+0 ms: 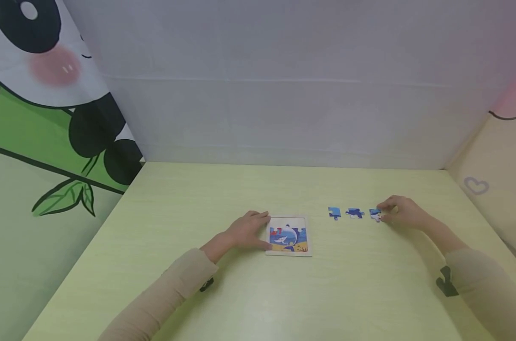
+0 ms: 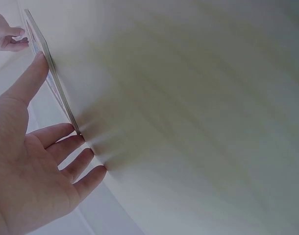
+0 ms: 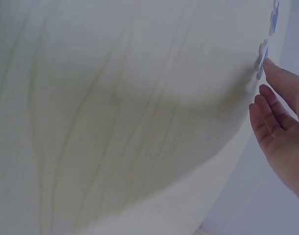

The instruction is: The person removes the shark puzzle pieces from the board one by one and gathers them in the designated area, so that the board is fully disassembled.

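Puzzle board (image 1: 288, 237) partly behind left fingers (image 1: 263, 217)

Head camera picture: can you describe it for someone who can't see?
A person's left hand touches a framed sea-creature puzzle on a pale table; the right hand touches the rightmost loose piece in a row of three.

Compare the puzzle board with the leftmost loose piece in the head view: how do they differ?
The puzzle board is much larger than the leftmost loose piece. The board is roughly square with straight edges; the piece has an irregular interlocking outline. The left hand touches the board's left edge, while no hand touches the piece. Both lie on the table and show blue printing.
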Available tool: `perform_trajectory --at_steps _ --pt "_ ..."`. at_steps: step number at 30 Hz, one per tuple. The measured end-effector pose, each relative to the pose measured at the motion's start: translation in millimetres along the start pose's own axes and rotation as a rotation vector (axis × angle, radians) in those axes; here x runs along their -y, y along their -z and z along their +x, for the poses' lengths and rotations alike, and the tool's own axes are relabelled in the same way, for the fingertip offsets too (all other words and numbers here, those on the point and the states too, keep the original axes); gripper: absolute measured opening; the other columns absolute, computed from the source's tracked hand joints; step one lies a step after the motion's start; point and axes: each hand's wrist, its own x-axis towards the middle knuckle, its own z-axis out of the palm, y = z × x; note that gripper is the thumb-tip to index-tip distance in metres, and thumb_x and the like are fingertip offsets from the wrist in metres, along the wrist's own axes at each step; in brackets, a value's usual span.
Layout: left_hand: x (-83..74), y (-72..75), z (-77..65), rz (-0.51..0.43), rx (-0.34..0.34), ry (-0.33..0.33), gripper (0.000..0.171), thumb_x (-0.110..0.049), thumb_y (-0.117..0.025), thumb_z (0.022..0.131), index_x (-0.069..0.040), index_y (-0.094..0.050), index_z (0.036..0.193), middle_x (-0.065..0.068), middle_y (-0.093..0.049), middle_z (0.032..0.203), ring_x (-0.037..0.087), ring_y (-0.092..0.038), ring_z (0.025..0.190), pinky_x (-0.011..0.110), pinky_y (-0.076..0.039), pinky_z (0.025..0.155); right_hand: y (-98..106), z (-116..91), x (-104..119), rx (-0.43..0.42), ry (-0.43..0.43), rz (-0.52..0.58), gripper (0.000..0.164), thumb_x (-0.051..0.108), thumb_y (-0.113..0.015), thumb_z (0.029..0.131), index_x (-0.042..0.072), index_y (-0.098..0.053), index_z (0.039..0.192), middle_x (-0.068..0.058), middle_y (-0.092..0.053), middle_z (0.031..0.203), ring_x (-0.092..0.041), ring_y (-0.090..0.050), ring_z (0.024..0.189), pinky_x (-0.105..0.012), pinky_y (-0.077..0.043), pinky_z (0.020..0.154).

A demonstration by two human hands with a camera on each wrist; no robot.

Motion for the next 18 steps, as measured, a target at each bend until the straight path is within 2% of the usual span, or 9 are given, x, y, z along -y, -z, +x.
perform_trajectory --at_steps 5,10,18 --pt "0.6 0.0 0.1 -0.004 -0.007 -0.001 0.081 -0.048 -0.069 0.074 -0.004 -0.041 0.135 0.011 -0.035 0.143 0.029 -0.033 0.128 0.042 -0.033 0.102 2 5 21 -0.016 0.027 0.031 0.034 0.009 -0.069 0.079 -0.009 -0.061 0.106 -0.019 -0.062 0.098 -0.031 -0.055 0.09 -0.03 -0.048 0.067" --pt "-0.6 1.8 -0.5 -0.009 -0.008 -0.001 0.08 -0.047 -0.07 0.074 -0.003 -0.041 0.135 0.012 -0.035 0.143 0.03 -0.033 0.128 0.043 -0.034 0.102 -8 19 45 0.01 0.058 0.101 0.036 0.01 -0.069 0.079 -0.008 -0.06 0.109 -0.019 -0.061 0.102 -0.03 -0.055 0.091 -0.025 -0.05 0.061" --pt "-1.5 5.5 -1.9 -0.017 -0.003 0.006 0.08 -0.046 -0.07 0.074 -0.003 -0.042 0.135 0.012 -0.035 0.143 0.031 -0.032 0.128 0.044 -0.033 0.102 -38 46 98 0.057 0.151 0.185 0.034 0.01 -0.068 0.08 -0.007 -0.061 0.109 -0.017 -0.063 0.102 -0.026 -0.057 0.09 -0.029 -0.052 0.072"
